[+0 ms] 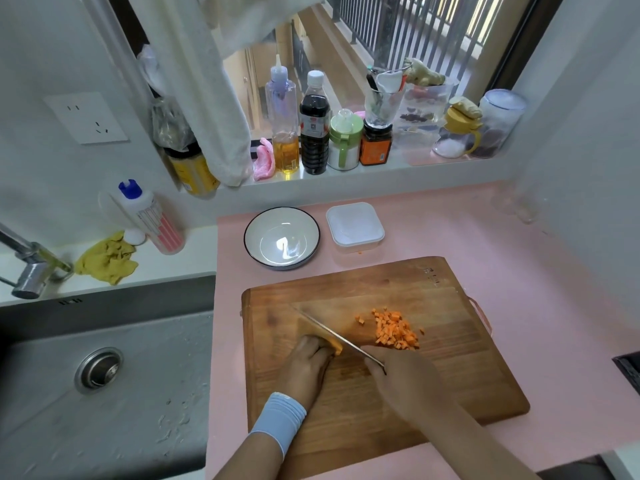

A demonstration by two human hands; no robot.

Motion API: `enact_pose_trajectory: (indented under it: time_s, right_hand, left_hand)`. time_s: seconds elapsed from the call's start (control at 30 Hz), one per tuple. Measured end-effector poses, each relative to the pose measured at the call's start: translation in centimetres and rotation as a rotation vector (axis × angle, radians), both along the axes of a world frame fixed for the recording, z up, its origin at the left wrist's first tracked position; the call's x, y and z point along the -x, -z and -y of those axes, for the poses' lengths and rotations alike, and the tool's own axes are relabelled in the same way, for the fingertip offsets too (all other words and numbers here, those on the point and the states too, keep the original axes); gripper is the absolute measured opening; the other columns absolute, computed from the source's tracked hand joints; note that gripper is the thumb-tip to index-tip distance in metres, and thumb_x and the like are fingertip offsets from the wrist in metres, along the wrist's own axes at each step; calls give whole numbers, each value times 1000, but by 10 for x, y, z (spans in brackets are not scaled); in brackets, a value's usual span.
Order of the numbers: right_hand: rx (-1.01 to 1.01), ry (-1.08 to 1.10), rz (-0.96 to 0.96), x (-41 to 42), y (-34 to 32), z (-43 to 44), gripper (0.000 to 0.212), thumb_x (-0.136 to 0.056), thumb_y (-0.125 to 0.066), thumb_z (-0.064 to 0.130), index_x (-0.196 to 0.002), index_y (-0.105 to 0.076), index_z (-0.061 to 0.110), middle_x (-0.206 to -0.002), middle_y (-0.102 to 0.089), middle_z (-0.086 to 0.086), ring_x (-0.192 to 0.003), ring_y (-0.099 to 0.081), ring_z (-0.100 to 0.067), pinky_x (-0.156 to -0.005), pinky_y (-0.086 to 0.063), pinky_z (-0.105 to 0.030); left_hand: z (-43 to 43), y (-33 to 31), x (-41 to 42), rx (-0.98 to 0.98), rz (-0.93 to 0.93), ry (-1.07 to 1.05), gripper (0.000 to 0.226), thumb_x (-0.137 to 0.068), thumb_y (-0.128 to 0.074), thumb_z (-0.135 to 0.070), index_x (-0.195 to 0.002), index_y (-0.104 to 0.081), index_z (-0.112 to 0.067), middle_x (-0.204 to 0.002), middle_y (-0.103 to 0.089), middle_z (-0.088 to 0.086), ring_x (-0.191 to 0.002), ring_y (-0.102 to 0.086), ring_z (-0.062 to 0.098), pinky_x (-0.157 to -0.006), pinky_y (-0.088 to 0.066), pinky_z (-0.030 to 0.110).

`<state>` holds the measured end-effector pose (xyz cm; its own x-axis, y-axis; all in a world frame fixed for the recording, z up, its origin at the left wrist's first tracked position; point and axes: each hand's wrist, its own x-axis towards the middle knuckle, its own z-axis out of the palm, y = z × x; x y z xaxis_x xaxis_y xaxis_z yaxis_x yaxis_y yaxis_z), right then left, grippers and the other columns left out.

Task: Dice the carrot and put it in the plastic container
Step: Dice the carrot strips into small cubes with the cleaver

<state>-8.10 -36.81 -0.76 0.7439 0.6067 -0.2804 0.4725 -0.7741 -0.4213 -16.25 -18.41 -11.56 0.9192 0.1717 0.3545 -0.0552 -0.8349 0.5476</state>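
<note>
On the wooden cutting board (433,375) lies a pile of diced carrot (394,329). My left hand (308,362) presses down on a remaining carrot piece (334,346) near the board's left side. My right hand (398,375) grips the handle of a knife (332,332), whose blade runs diagonally up-left right beside the carrot piece. The square white plastic container (355,226) stands behind the board on the pink counter, with nothing visible in it. One small carrot bit lies just in front of it.
A white bowl with a dark rim (281,237) sits left of the container. A steel sink (100,372) with a tap (31,268) lies to the left. Bottles and jars (313,123) line the window sill behind.
</note>
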Motion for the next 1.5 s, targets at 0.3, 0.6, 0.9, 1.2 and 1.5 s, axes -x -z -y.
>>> enact_pose_trajectory:
  time_s: [0.3, 0.6, 0.9, 1.2, 1.5]
  right_hand:
    - [28, -46, 94, 11, 7, 9, 40, -101, -42, 44, -140, -51, 47, -113, -72, 15, -102, -66, -7, -81, -47, -20]
    - [48, -54, 69, 8, 7, 16, 42, -101, -43, 39, -143, -48, 45, -116, -71, 15, -104, -65, -6, -84, -47, -20]
    - [54, -28, -190, -9, 3, 4, 26, -102, -40, 27, -101, -66, 31, -82, -67, 7, -72, -62, -7, -65, -51, -29]
    - [26, -29, -221, -10, -3, 1, 25, -105, -41, 32, -104, -65, 34, -71, -61, 9, -63, -56, -3, -56, -41, -21]
    - [75, -78, -29, 6, -1, 11, 27, -99, -39, 34, -114, -61, 37, -90, -70, 8, -83, -66, -12, -73, -53, -33]
  left_hand:
    - [-2, 2, -2, -32, -2, 12, 27, -91, -51, -7, -109, -71, -9, -111, -66, 8, -105, -60, 26, -91, -50, 30]
    - [-3, 1, -2, -26, -18, 21, 28, -86, -62, 1, -111, -69, -10, -116, -65, 6, -110, -59, 25, -94, -49, 32]
    - [-1, 0, -4, -31, 22, 2, 7, -88, -66, -3, -91, -70, -6, -92, -63, 5, -90, -59, 21, -82, -49, 28]
    - [-1, -2, -4, -16, 44, -5, 8, -85, -68, -2, -89, -72, -7, -90, -64, 4, -88, -58, 18, -82, -48, 23]
    - [-2, 2, -3, -11, 46, -6, 13, -92, -61, -8, -95, -73, -7, -95, -67, 5, -93, -60, 21, -85, -49, 27]
